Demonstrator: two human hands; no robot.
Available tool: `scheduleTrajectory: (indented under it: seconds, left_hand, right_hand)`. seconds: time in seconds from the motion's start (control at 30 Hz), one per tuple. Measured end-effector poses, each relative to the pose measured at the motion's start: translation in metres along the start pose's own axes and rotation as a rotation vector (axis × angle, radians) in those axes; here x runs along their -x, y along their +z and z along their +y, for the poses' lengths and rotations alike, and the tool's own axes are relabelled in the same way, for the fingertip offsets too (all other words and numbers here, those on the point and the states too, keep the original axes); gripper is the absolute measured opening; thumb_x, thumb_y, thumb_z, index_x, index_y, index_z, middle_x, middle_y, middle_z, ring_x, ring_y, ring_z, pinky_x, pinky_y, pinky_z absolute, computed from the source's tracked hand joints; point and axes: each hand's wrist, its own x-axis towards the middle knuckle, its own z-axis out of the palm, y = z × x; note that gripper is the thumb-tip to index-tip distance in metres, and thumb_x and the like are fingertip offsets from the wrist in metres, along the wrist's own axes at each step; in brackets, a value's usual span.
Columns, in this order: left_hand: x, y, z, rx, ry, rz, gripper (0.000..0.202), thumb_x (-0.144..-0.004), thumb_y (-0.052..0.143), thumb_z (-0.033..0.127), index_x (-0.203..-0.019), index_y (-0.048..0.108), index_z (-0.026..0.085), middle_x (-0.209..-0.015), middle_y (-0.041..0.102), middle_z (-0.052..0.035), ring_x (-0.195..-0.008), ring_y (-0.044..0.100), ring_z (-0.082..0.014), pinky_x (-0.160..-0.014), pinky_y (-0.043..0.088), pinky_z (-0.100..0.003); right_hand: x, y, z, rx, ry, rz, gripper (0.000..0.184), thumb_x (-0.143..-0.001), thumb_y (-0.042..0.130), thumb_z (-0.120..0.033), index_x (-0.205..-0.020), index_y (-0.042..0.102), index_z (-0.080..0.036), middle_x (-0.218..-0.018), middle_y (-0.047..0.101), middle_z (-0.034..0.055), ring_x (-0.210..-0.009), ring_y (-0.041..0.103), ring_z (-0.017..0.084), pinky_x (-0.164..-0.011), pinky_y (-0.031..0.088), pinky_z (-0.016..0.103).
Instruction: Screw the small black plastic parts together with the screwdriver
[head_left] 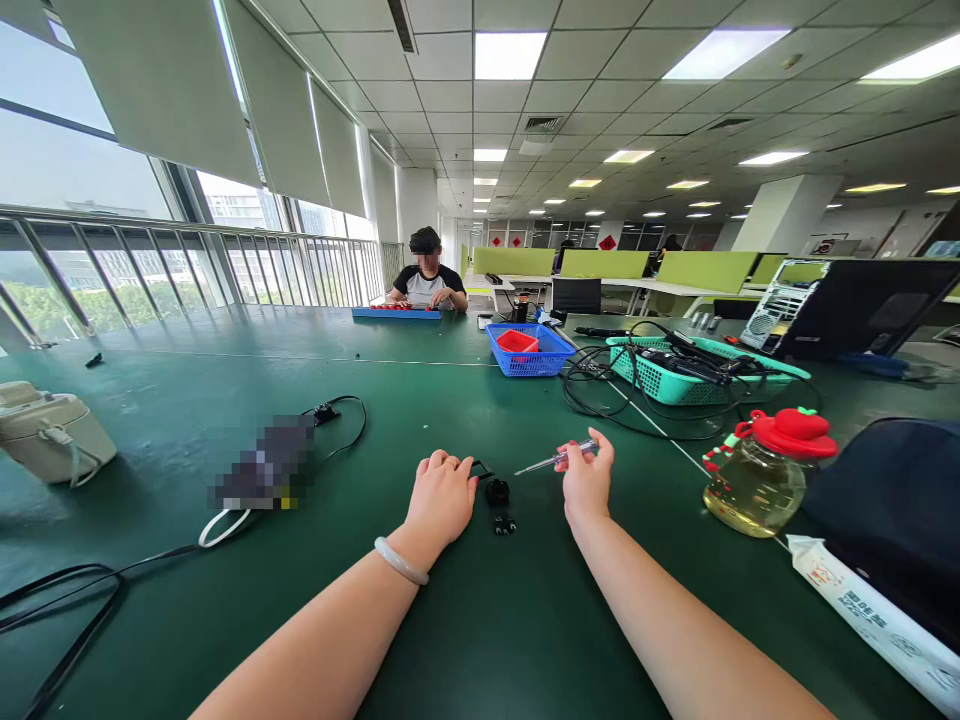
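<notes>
My right hand (587,478) is closed round the clear handle of a screwdriver (551,460), whose thin metal shaft points left, toward my other hand. Resting low over the table, my left hand (442,495) has its fingers curled together, and what they hold is mostly hidden. A thin black piece (484,468) sticks out by its fingertips. Just right of the left thumb lies a small round black part (496,492). Below it is another small black part (504,524) with shiny metal bits. Both parts lie between my hands on the dark green table (495,640).
A blue basket (529,362) holds a red tray. The green basket (675,388) carries tangled black cables. To the right stand a red-lidded glass jar (757,490) and a white packet (877,620). Left are a blurred device (266,465) and a beige case (52,435). Across sits a person (427,275).
</notes>
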Motion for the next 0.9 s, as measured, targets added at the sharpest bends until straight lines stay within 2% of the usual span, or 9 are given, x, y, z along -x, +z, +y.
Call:
scheduleTrajectory:
  seconds: [0.2, 0.47, 0.63, 0.77, 0.9]
  left_hand:
    - [-0.0003, -0.0024, 0.0010, -0.031, -0.014, -0.005, 0.035, -0.095, 0.044, 0.039, -0.111, 0.070, 0.021, -0.102, 0.072, -0.0124, -0.111, 0.053, -0.0301, -0.095, 0.041, -0.046]
    - [0.0001, -0.0069, 0.0017, -0.069, -0.006, -0.031, 0.030, -0.091, 0.051, 0.036, -0.106, 0.070, 0.019, -0.101, 0.072, -0.0130, -0.110, 0.055, -0.0318, -0.092, 0.042, -0.045]
    - [0.0008, -0.0071, 0.0036, -0.089, -0.018, -0.031, 0.031, -0.091, 0.050, 0.040, -0.103, 0.071, 0.020, -0.096, 0.071, -0.0129, -0.105, 0.056, -0.0313, -0.091, 0.040, -0.045]
    - [0.0031, -0.0079, 0.0061, -0.115, -0.044, -0.060, 0.035, -0.090, 0.050, 0.041, -0.113, 0.068, 0.021, -0.098, 0.070, -0.0125, -0.102, 0.056, -0.0307, -0.090, 0.039, -0.045]
    - [0.0056, -0.0077, 0.0084, -0.129, -0.061, -0.095, 0.037, -0.090, 0.049, 0.040, -0.119, 0.066, 0.025, -0.104, 0.069, -0.0124, -0.108, 0.054, -0.0316, -0.101, 0.031, -0.052]
  right_hand:
    - [0.0074, 0.0033, -0.0068, 0.019, -0.024, -0.081, 0.058, -0.075, 0.061, -0.044, -0.125, 0.043, -0.021, -0.070, 0.063, -0.0059, -0.048, 0.052, 0.010, -0.057, 0.044, 0.027]
    - [0.0025, 0.0021, -0.0008, 0.013, -0.002, -0.078, 0.058, -0.074, 0.062, -0.043, -0.124, 0.044, -0.021, -0.070, 0.063, -0.0059, -0.047, 0.051, 0.010, -0.054, 0.044, 0.027]
    - [0.0065, 0.0035, -0.0031, 0.019, 0.000, -0.109, 0.059, -0.073, 0.062, -0.045, -0.125, 0.044, -0.022, -0.071, 0.063, -0.0059, -0.047, 0.050, 0.010, -0.054, 0.044, 0.027]
    - [0.0095, 0.0035, -0.0063, 0.053, -0.025, -0.115, 0.059, -0.075, 0.062, -0.048, -0.126, 0.044, -0.022, -0.072, 0.063, -0.0049, -0.050, 0.051, 0.011, -0.057, 0.044, 0.028]
    - [0.0085, 0.0032, -0.0056, 0.058, -0.015, -0.112, 0.059, -0.075, 0.062, -0.048, -0.125, 0.044, -0.023, -0.073, 0.063, -0.0041, -0.051, 0.051, 0.011, -0.059, 0.045, 0.029]
